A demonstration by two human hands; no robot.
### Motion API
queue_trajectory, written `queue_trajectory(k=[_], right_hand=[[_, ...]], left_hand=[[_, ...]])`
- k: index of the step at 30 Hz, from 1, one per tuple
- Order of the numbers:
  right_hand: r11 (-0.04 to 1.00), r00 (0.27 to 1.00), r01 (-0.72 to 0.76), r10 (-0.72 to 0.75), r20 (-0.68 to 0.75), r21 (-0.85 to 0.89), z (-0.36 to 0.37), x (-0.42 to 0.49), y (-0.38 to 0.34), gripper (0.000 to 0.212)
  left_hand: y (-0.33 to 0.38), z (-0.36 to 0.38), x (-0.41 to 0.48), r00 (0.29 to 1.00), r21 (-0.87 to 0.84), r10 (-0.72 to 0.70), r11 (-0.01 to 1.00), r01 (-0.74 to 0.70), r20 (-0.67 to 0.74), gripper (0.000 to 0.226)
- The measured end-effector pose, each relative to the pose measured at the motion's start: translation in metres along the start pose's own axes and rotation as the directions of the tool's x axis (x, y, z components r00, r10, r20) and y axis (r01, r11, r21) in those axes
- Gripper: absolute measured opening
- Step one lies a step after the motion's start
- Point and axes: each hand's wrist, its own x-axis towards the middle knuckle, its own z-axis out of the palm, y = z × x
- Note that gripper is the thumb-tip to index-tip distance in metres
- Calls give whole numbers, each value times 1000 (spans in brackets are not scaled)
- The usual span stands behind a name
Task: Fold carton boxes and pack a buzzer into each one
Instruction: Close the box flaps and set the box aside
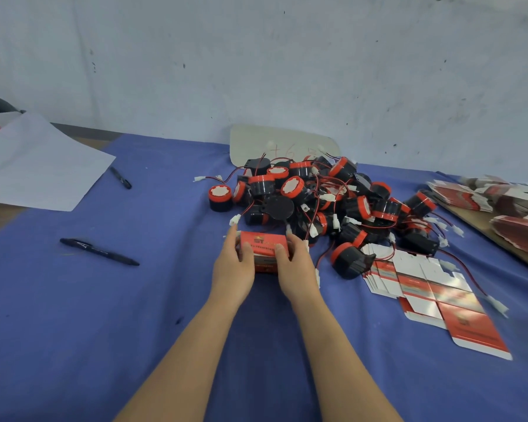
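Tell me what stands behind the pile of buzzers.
A pale board with rounded corners stands against the wall, with red handwriting like "+6" on it. The pile of buzzers covers its lower edge and the rest of the writing.

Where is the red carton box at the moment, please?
Head view, centre: the red carton box is gripped between the left hand and right hand on the blue cloth, just before the buzzer pile.

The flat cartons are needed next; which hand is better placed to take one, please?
Probably the right hand: the flat cartons lie on its side, farther from the left hand; both grip the box.
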Motion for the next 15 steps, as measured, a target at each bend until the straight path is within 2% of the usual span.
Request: queue_trajectory(k=[4,6,8,10,12,13,15], right_hand=[[1000,1000,18,-18,12,9,5,-1,-1,34],[1000,1000,20,-20,16,12,6,-3,-5,32],[997,999,16,-19,36,76,5,-7,-11,36],[984,999,22,-27,22,178,-5,-13,-22,41],[932,997,59,-40,-59,357,-27,-19,-37,40],[899,988,117,-63,-140,422,-45,-22,-44,37],[872,929,269,-123,-349,410,-93,-34,-57,29]], left_hand=[[6,3,5,990,-11,-142,990,141,-28,28],[11,7,2,986,27,-161,986,162,-46,30],[15,13,-7,987,-35,-149,989,147,-67,34],[28,18,-18,994,-156,-57,987,41,-96,38],[53,29,-29,987,-250,98,960,-128,-126,38],[69,37,-36,976,-270,177,941,-205,-126,38],[105,63,-51,953,-313,294,900,-302,-76,37]])
